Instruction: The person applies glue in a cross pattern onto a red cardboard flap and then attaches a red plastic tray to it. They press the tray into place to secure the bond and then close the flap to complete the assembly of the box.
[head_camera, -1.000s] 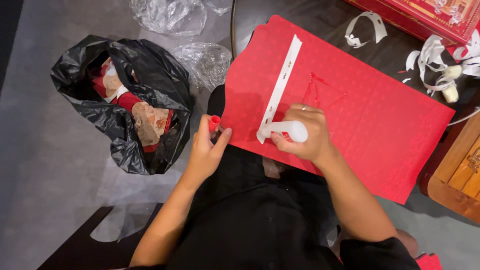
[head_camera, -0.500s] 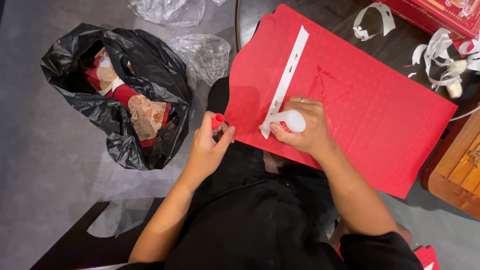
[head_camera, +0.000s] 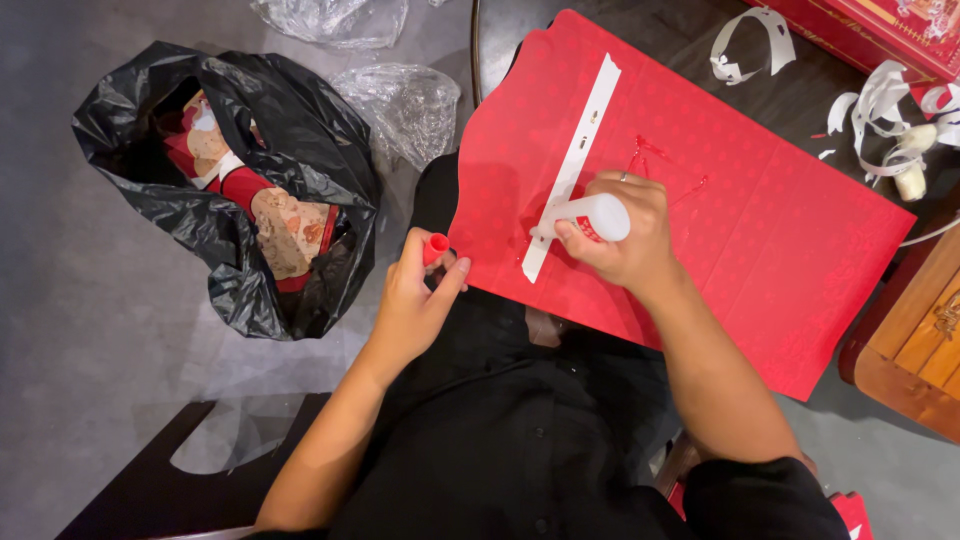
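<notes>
A red label (head_camera: 588, 232) wraps the white glue bottle (head_camera: 592, 216); far right, what seems a red printed box (head_camera: 880, 30).

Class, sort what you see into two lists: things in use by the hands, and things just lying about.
In use:
right hand
white glue stick
white strip
red card sheet
left hand
red cap

Lying about:
black rubbish bag
clear plastic wrap
white paper scraps

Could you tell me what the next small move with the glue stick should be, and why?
Probably draw the glue stick in the right hand farther up the white strip on the red card, since its tip sits near the strip's lower end. The left hand holds the red cap.
</notes>
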